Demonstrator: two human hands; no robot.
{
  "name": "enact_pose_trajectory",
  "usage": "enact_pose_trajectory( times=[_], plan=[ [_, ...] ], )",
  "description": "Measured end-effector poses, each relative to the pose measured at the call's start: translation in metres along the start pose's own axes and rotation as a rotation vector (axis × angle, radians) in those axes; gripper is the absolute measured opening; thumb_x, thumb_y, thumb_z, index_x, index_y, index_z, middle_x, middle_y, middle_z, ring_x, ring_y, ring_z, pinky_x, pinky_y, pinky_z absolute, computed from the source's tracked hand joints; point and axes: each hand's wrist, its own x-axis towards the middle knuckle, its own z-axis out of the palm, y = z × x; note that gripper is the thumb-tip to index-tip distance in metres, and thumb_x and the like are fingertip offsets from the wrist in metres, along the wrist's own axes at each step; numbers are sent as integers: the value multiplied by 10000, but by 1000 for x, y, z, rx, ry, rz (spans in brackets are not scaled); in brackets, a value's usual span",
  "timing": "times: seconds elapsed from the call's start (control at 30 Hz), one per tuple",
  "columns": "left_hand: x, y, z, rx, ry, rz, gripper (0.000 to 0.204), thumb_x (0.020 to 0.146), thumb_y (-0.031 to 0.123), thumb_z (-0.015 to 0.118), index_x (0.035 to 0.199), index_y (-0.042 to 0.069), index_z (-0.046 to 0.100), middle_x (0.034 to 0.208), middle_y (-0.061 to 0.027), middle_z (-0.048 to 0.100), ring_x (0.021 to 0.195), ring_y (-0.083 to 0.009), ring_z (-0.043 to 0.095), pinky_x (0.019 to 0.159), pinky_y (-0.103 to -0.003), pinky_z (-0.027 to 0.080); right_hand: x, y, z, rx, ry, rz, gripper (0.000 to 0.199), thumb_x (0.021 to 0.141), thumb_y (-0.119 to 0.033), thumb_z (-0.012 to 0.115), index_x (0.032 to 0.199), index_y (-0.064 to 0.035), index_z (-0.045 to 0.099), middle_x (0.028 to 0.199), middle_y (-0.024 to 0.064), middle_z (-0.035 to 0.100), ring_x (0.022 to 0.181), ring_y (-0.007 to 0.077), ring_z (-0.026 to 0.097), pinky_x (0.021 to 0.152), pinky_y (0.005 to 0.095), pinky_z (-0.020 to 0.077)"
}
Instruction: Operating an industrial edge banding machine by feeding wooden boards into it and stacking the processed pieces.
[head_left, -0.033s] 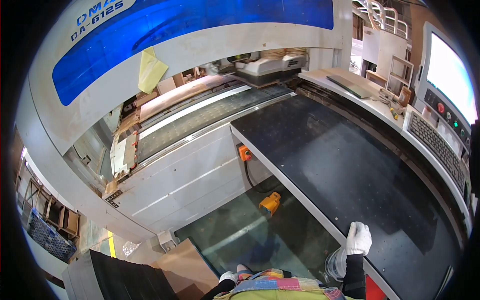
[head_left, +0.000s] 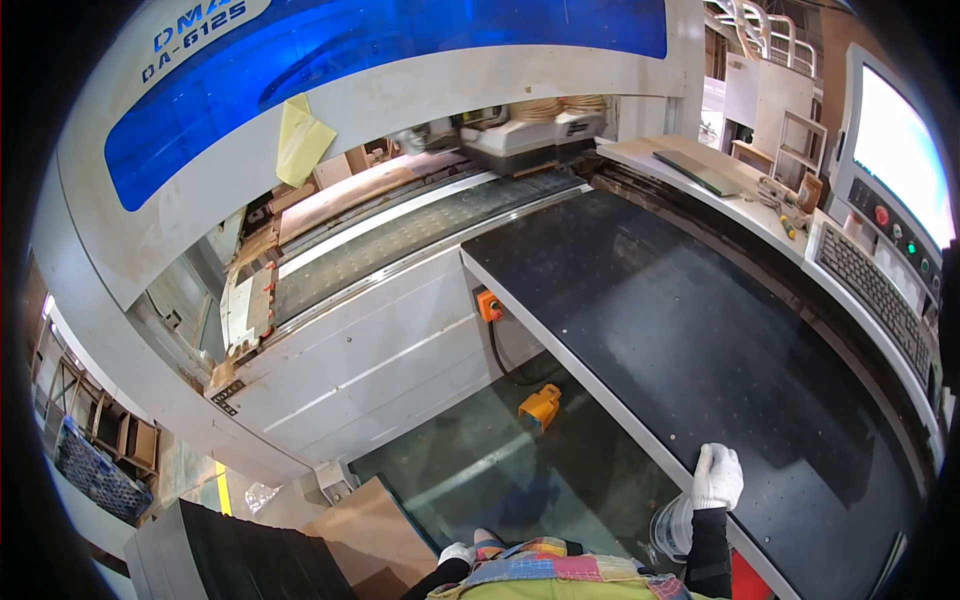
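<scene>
My right hand (head_left: pixel 718 477), in a white glove, rests on the black tabletop (head_left: pixel 640 300) near its left edge. Its fingers are curled in, and nothing shows in them. Low in the picture, my left hand (head_left: pixel 458 552), also gloved in white, is close to my body beside the patchwork apron (head_left: pixel 570 568). Its fingers are too small and partly hidden to read. Below my right wrist, next to the table edge, is a clear round plastic container (head_left: pixel 673 527).
A large machine (head_left: pixel 400 85) with a blue window spans the far side, its grey-white head (head_left: pixel 530 138) above a perforated bed (head_left: pixel 400 240). A yellow foot pedal (head_left: pixel 540 406) lies on the floor. At right are a keyboard (head_left: pixel 872 295) and a screen (head_left: pixel 900 150). Cardboard (head_left: pixel 375 535) is at lower left.
The machine head at the back has shifted slightly to the left. Both my hands stay in place.
</scene>
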Motion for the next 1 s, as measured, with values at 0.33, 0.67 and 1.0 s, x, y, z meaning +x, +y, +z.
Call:
enact_pose_trajectory(
  times=[0.33,0.67,1.0],
  plan=[
    [9,-5,4,28,-18,17,462,847,427,478,1027,54,682,1101,-199,632,1081,-343,585,938,-411,448,1,2,-1,5,-14,-5,190,854,-257,581,880,-90,667,846,124,637,799,309,623,714,410,493],
    [22,-13,9,166,-68,92,467,877,415,417,1020,61,686,1126,-191,623,1095,-335,576,945,-417,444,1,-4,-6,0,-24,32,189,855,-262,581,877,-96,668,850,120,637,805,314,621,716,412,490],
    [14,22,-12,105,-19,100,466,846,401,456,1094,60,654,1174,-197,598,1127,-340,552,972,-409,425,8,-2,-5,72,-84,22,180,826,-248,604,893,-91,661,850,137,630,823,323,614,728,426,483]
  ],
)
